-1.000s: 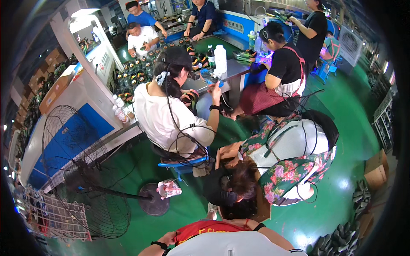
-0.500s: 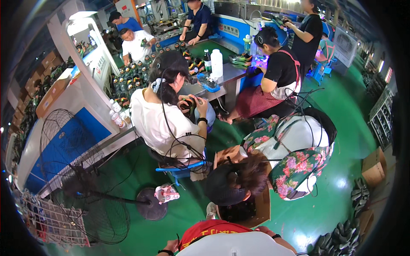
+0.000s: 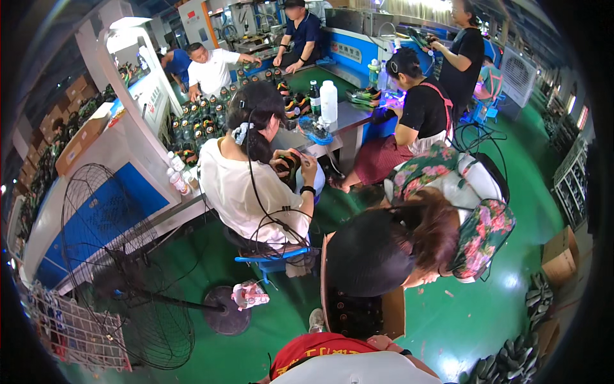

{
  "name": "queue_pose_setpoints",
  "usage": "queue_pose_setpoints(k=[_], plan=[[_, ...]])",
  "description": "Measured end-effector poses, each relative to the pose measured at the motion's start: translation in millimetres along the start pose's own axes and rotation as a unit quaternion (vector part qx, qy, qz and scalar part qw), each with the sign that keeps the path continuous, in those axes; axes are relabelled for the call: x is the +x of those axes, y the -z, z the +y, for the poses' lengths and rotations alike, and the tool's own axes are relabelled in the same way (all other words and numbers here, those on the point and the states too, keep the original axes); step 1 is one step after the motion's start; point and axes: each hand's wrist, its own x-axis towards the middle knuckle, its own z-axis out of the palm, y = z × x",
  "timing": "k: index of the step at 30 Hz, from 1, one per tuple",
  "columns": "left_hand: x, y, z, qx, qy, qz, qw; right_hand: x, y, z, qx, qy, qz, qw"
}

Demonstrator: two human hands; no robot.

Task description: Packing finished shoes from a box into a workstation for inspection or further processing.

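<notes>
My right hand (image 3: 382,342) rests at the edge of the red cloth (image 3: 320,345) over my lap, a dark band on its wrist. Its fingers are too small and covered to read, and no held thing shows. Of my left hand (image 3: 263,379) only a sliver shows at the lower edge; its fingers are hidden. A smooth white surface (image 3: 352,370) covers much of the lap. Just beyond my right hand stands an open cardboard box (image 3: 394,312) with dark items inside. A person in a black cap (image 3: 368,253) and flowered sleeves leans over it.
Left of the box, a person in a white top (image 3: 246,189) sits on a blue stool (image 3: 272,255), handling a dark shoe. A standing fan (image 3: 121,275) is at left. Bottles and many shoes crowd the workbench (image 3: 348,125). Dark soles (image 3: 505,361) lie in a heap at lower right.
The person in the cap has raised their head and shifted right, uncovering more of the box. My right hand has moved left along the cloth; my left hand has dropped mostly out of view.
</notes>
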Motion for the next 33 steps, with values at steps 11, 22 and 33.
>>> queue_pose_setpoints(k=[11,22,33], plan=[[-30,0,-33,0.095,0.035,0.005,0.995,-6,-16,37,-0.064,-0.003,-0.004,0.998],[-62,32,-42,0.247,0.112,-0.007,0.963,7,4,-10,0.008,-0.028,0.018,0.999],[-47,31,17,0.382,0.128,-0.038,0.915,37,45,-60,-0.133,0.080,0.028,0.987]])
